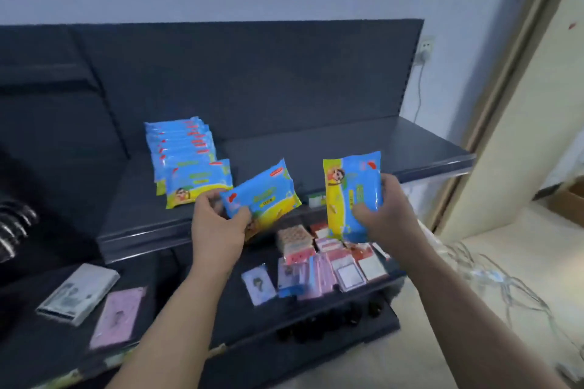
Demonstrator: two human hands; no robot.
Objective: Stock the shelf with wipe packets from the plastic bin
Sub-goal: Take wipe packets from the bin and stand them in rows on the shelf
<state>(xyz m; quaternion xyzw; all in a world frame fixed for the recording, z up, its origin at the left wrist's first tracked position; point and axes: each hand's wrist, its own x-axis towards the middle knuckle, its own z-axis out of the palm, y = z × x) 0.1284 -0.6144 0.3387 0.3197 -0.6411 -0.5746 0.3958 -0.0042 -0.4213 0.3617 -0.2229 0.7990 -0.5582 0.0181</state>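
My left hand (218, 224) grips a blue and yellow wipe packet (262, 196), tilted, just above the front edge of the dark upper shelf (363, 148). My right hand (385, 211) holds a second wipe packet (347, 186) upright, to the right of the first. On the shelf's left part stands a row of several matching wipe packets (183, 148), leaning back one behind another, with the front one (197, 181) nearest my left hand. The plastic bin is not in view.
The lower shelf (196, 303) carries small carded items (319, 265), a pink packet (118, 316) and a grey packet (79, 292). A small green and white tag (317, 199) sits on the upper shelf edge. Loose cables (493, 278) lie on the floor at right. A doorway frame (505, 88) stands beyond.
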